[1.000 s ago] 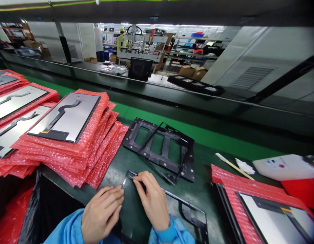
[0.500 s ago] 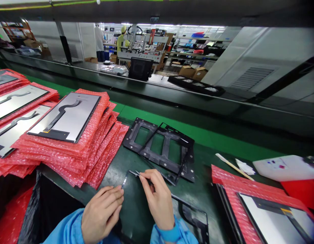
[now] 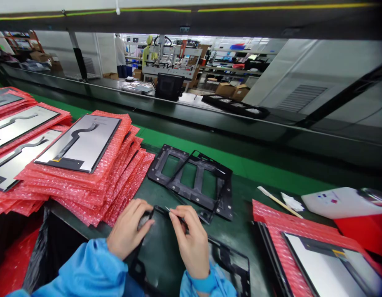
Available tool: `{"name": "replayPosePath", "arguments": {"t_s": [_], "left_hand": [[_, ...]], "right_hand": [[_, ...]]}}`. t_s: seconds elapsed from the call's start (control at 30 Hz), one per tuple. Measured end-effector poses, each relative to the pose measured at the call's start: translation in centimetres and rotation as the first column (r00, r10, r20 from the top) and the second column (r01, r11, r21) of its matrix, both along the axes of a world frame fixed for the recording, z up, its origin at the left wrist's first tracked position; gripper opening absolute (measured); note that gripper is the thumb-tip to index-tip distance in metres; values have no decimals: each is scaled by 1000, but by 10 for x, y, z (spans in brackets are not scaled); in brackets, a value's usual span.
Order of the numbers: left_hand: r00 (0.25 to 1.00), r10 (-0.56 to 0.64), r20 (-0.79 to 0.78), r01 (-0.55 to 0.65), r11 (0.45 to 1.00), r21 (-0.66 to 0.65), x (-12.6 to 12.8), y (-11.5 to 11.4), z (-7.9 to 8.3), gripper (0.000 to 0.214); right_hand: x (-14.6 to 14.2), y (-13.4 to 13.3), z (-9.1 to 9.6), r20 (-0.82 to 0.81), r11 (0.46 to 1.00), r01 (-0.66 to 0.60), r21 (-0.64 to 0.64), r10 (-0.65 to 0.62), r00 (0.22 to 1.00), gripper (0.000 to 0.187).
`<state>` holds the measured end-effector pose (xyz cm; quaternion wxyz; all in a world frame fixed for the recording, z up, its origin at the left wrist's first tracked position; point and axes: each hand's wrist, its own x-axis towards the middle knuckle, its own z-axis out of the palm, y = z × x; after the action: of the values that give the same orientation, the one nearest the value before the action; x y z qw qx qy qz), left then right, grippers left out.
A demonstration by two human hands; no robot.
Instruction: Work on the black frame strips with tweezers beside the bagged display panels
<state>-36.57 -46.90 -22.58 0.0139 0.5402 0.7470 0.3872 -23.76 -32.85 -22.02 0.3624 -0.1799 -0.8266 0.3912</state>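
- The worktop (image 3: 249, 243) is dark green. Stacks of red bubble wrap (image 3: 116, 181) with grey panels on top fill its left side, and one more wrapped panel (image 3: 320, 268) lies at its near right corner.
- Two loose black frames (image 3: 191, 194) lie overlapped in the middle, well apart from the near edge.
- The black frame (image 3: 230, 264) being worked on lies flat at the near edge of the worktop, under both hands. It is thin, with large open windows and narrow bars.
- The left hand (image 3: 127, 233) lies on the frame's far left corner with bent fingers. It is not possible to tell if it clasps the corner or only presses on it.
- The right hand (image 3: 192, 243) pinches a thin strip (image 3: 168, 209) between thumb and forefinger, at the frame's far edge.
- The step seems to be work on this strip along the frame's edge, probably peeling or placing it.
- Such a fine strip asks for a light, steady pinch while the frame is kept from sliding.
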Motion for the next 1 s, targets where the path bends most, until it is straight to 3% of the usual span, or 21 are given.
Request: {"name": "replayPosePath", "arguments": {"t_s": [0.2,0.43,0.73,0.87,1.0], "left_hand": [[995,-100,3,100,995,-13,-19,32,7,15],[975,14,220,-11,1000,-18,-25,34,0,20],[951,107,290,-121,992,32,-29,32,-2,14],[954,179,241,-189,982,16,-32,28,-2,18],[981,188,53,-183,980,-74,-33,17,-1,25]], "right_hand": [[1,-5,-4,16,999,-47,0,47,999,7],[-2,-1,-15,104,999,-32,15,30,994,6],[-5,-1,-22,310,988,-76,134,31,950,6],[-6,-2,-21,345,980,-77,182,10,939,7],[-6,-2,-23,363,969,-85,232,-5,932,8]]}}
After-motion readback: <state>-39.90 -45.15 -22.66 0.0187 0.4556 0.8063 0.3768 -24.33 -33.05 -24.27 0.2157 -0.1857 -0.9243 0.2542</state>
